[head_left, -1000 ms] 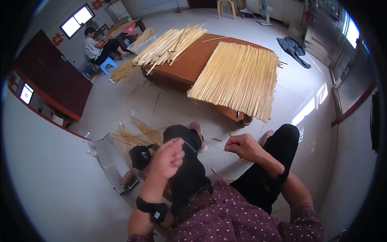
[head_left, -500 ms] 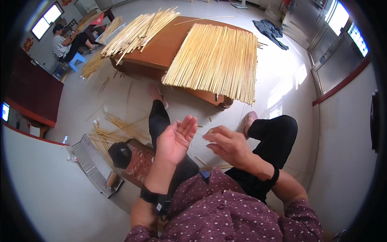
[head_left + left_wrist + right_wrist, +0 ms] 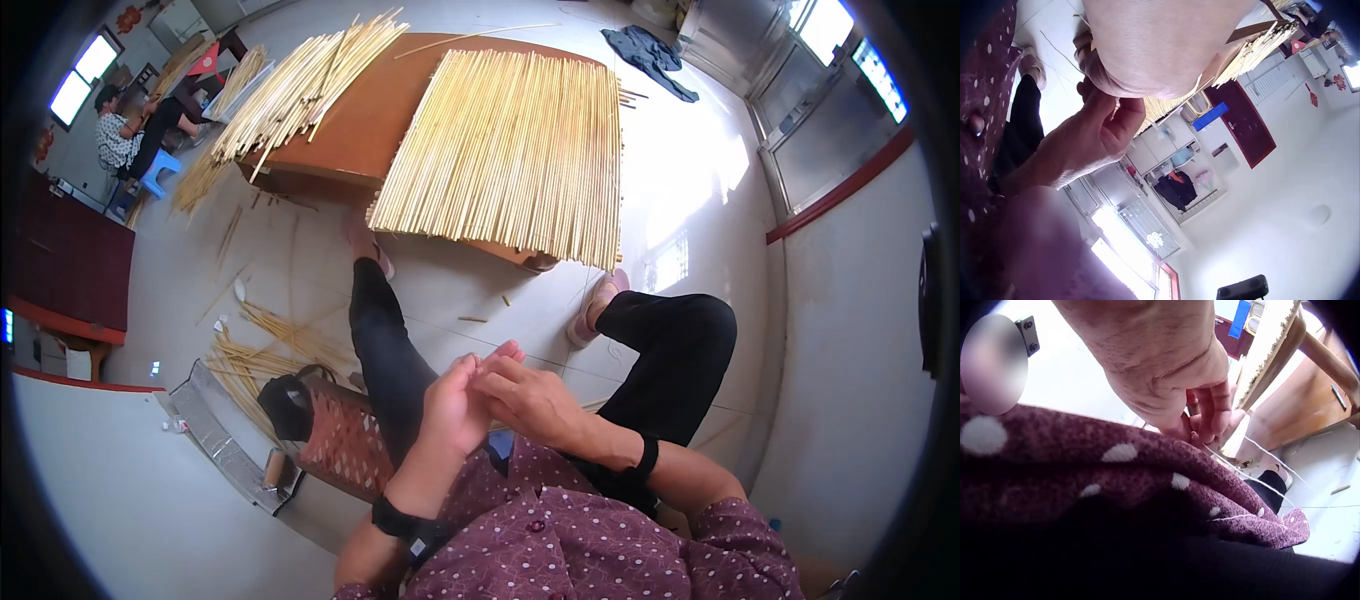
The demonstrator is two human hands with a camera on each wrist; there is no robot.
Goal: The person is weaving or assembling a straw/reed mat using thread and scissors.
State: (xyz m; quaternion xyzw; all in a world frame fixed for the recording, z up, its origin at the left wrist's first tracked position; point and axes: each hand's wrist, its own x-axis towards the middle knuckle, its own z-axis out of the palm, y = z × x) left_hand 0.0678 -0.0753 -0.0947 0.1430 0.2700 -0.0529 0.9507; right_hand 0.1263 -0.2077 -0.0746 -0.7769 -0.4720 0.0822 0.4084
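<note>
Both hands meet in front of the shirt in the head view. My left hand [image 3: 455, 405] is turned partly palm up, its thumb and index finger bent together at a white string. Over its fingers lies my right hand [image 3: 535, 400], curled, with the fingertips close to the left thumb. The white string [image 3: 1254, 477] trails from the fingers in the right wrist view, past the shirt hem. In the left wrist view, the left hand's heel [image 3: 1160, 44] hides most of the fingers, with the right hand [image 3: 1094, 131] beyond it. The pinched bit of string is hidden between the hands.
A mat of straight, straw-coloured sticks [image 3: 510, 150] covers much of a brown table [image 3: 345, 125], beside loose sticks [image 3: 310, 85]. More sticks [image 3: 260, 350] lie on the floor near a woven red-brown stool [image 3: 345, 435] and a silvery box [image 3: 215, 425]. Another person [image 3: 120, 135] sits at the back left.
The hands were apart, then the left palm opened with string across it. Now the right hand has moved left onto the left hand's fingers. The head view has shifted, and the left leg has stretched forward.
</note>
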